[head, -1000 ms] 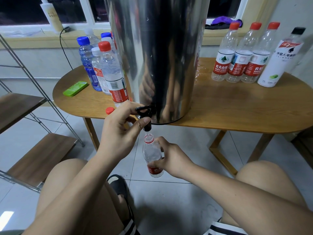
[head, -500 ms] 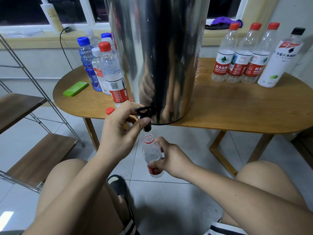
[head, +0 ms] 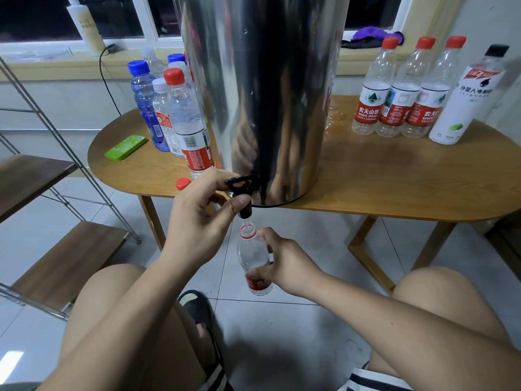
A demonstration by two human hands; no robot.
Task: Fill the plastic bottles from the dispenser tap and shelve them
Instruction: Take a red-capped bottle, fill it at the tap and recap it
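Almost nothing had moved since a moment before. Both hands stayed where they were, and the bottle [head: 252,255] only sat a tiny bit straighter under the tap [head: 242,190].

The left hand [head: 197,218] was curled round the black tap handle, with the thumb pressed on the spout. The right hand [head: 284,263] was wrapped round the middle of the bottle, just above its red label. The bottle had no cap on. It hung in the air below the edge of the table [head: 394,179], with its open mouth right under the spout, between the person's knees. A thin line of water seemed to run into it. I could not tell how full it was.

The big shiny dispenser [head: 267,94] stood on the table. A loose red cap [head: 182,183] lay near the table edge, just beside the left hand.

I think this bottle was thin and soft, so a hard squeeze would dent it and push water out of the top. It would get heavier as it filled, and it could get wet and slippery. The middle looked like a good place to hold it, with a firm but gentle grip. Once the cap is on, it should be safe to carry to the wooden shelf [head: 64,263] on the left.
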